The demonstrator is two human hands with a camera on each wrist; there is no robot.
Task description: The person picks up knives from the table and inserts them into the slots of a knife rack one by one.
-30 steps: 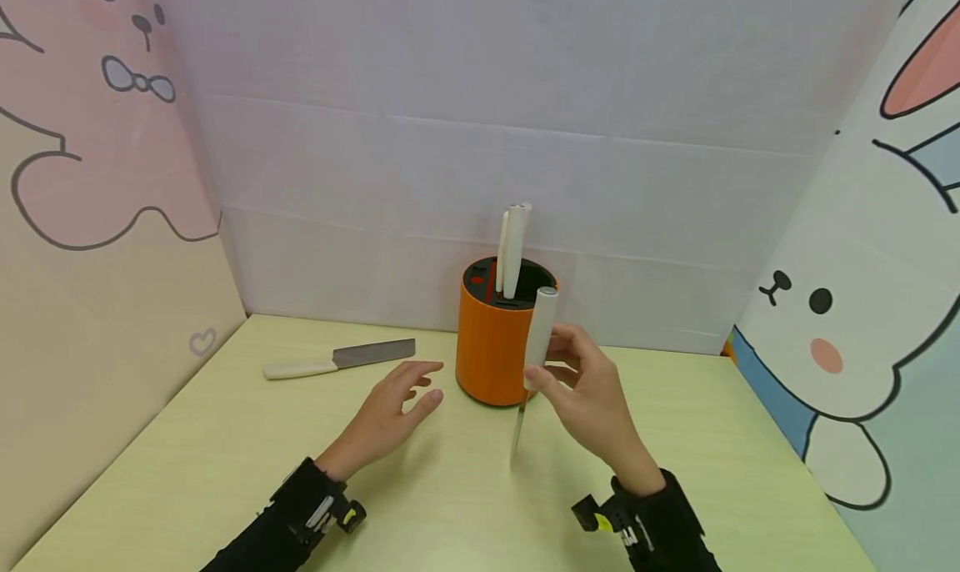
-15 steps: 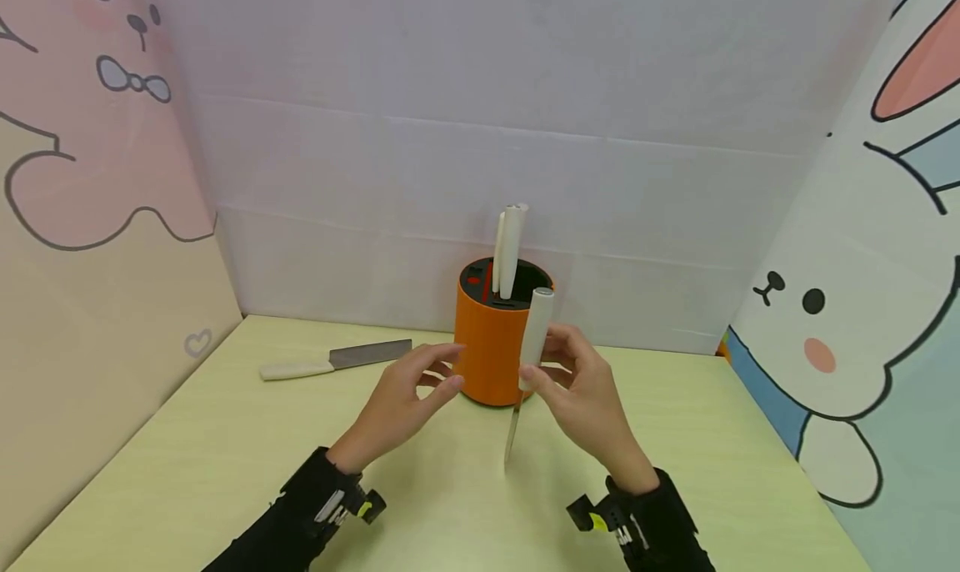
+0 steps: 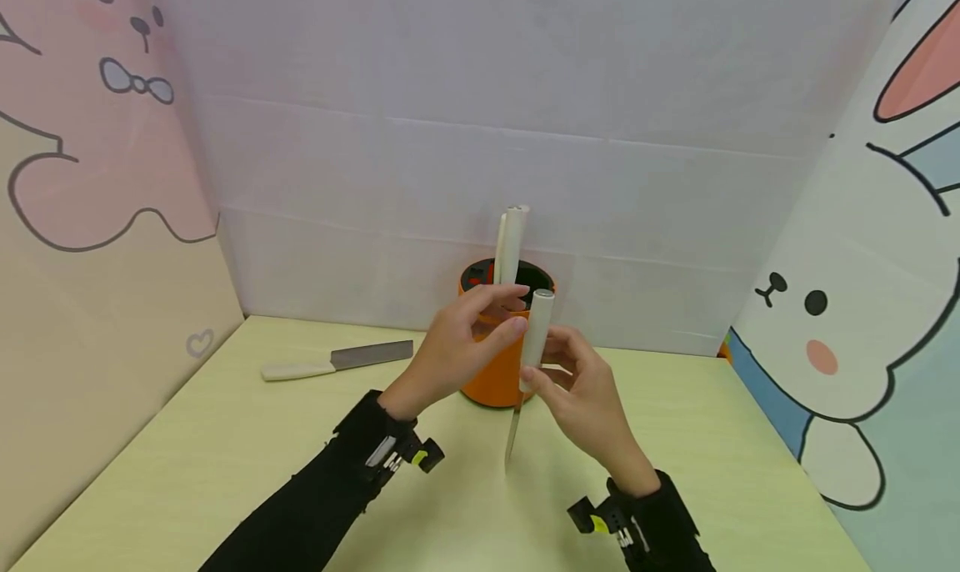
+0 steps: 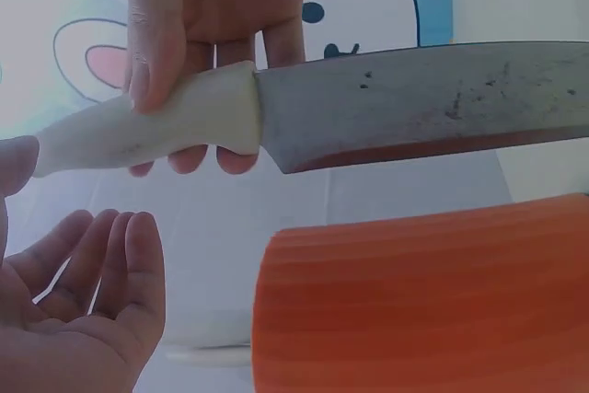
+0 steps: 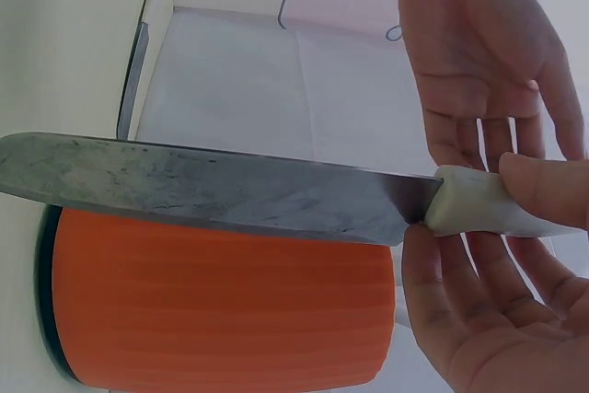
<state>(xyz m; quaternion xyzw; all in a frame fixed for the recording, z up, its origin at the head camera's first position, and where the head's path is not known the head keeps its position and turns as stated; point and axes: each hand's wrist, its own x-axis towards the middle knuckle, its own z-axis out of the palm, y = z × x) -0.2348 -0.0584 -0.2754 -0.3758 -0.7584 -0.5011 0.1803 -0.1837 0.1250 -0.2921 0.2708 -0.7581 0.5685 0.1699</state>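
A pale tabletop [image 3: 195, 472] bears an orange knife block [image 3: 491, 384], set near the wall behind it. In front of the block, on the person's side, a long knife [image 3: 537, 334] is held with handle uppermost and blade pointing down, its edge turned towards the block; whether the tip meets the table I cannot tell. It should feel stiff and fairly weighty, the smooth white handle a little slippery; the handle is the place to grasp, well off the edge. A second, broad-bladed knife [image 3: 336, 362] lies flat on the table, left of the block. The right hand [image 3: 588, 401] pinches the lower handle near the blade, thumb on one side and fingers on the other. The left hand [image 3: 453, 347] is beside the upper handle, thumb and fingers apart; contact there is unclear. Smallest are the white handles [image 3: 513, 243] standing in the block's top.
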